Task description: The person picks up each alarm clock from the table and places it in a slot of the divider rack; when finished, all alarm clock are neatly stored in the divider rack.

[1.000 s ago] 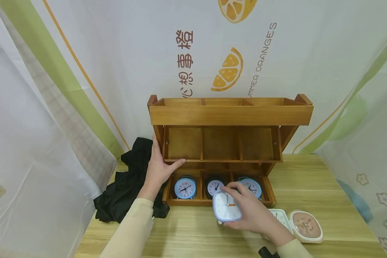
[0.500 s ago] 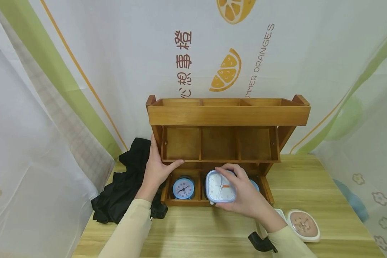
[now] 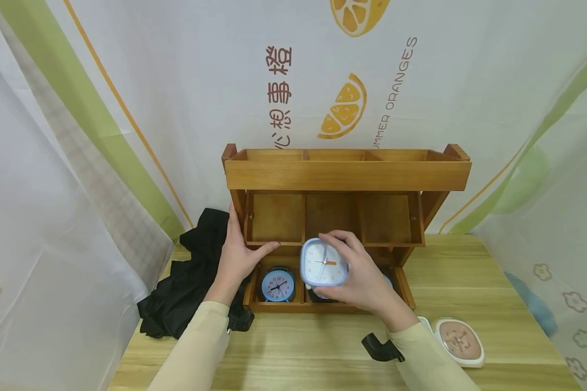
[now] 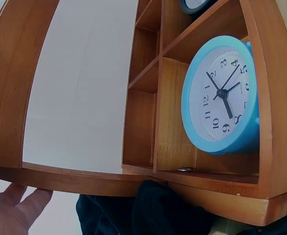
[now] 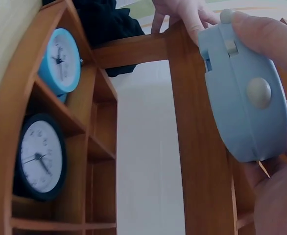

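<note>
My right hand (image 3: 364, 274) pinches a square light-blue alarm clock (image 3: 318, 263) by its edge, thumb below and fingers on top. Its white face points toward the head camera, in front of the middle of a tiered wooden organizer (image 3: 342, 176). In the right wrist view, the clock's blue casing (image 5: 244, 98) shows from the side. My left hand (image 3: 237, 260) holds the left end of the organizer's middle tier, thumb across the front edge. In the bottom tier stand a blue round clock (image 3: 278, 285) at left and a dark-rimmed clock (image 5: 41, 156) in the middle; another blue one at right is mostly hidden.
A black cloth (image 3: 191, 282) lies crumpled left of the organizer. On the wooden table (image 3: 293, 347) at right sits a cream clock with a brown face (image 3: 460, 341), beside a white clock mostly behind my forearm. A printed curtain (image 3: 186, 81) hangs behind.
My right hand has lifted the square clock up and to the left, from before the bottom tier's middle front to the middle tier's lower edge. My left hand has stayed in place.
</note>
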Available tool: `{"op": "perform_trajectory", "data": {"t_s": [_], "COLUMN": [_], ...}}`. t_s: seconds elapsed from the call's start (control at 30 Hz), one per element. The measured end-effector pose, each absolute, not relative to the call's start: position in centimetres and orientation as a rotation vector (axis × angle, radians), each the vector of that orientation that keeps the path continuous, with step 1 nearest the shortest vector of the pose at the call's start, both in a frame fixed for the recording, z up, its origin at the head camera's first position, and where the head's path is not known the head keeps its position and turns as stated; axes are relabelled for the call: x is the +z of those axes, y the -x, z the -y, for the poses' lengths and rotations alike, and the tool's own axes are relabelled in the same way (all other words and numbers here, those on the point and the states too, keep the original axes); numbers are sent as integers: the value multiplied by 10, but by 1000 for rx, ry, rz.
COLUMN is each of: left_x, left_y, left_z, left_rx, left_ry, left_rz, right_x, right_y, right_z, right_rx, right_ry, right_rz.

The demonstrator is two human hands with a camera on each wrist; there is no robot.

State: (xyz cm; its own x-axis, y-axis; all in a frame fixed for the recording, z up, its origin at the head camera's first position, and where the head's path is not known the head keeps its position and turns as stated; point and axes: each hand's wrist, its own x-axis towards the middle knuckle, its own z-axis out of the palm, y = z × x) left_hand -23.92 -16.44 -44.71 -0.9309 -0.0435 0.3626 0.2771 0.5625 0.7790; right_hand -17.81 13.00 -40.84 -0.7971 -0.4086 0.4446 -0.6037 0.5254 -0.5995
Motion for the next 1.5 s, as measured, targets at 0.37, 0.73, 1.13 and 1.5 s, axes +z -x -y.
{"op": "perform_trajectory", "data": {"t_s": [0.37,0.73,1.13,1.5], "left_x": [-446,-451,-450,-449], "left_y": [239,238,239,239], "left_z": [166,166,165,165], "left_rx": [-1297,-1315,-1274,-1275], "left_ry": [194,198,201,251], "left_rz": [2455,2389,2407,2391], "right_x": [-386,-377,-371,-376], "right_y": [205,230,245,258], "right_z": [-101,-75,-54,-39], "right_rx": [1173,1142,1058,1049], "right_ry": [-877,-895,-904,-852], "right_rz": [2462,2426,2482,2572]}}
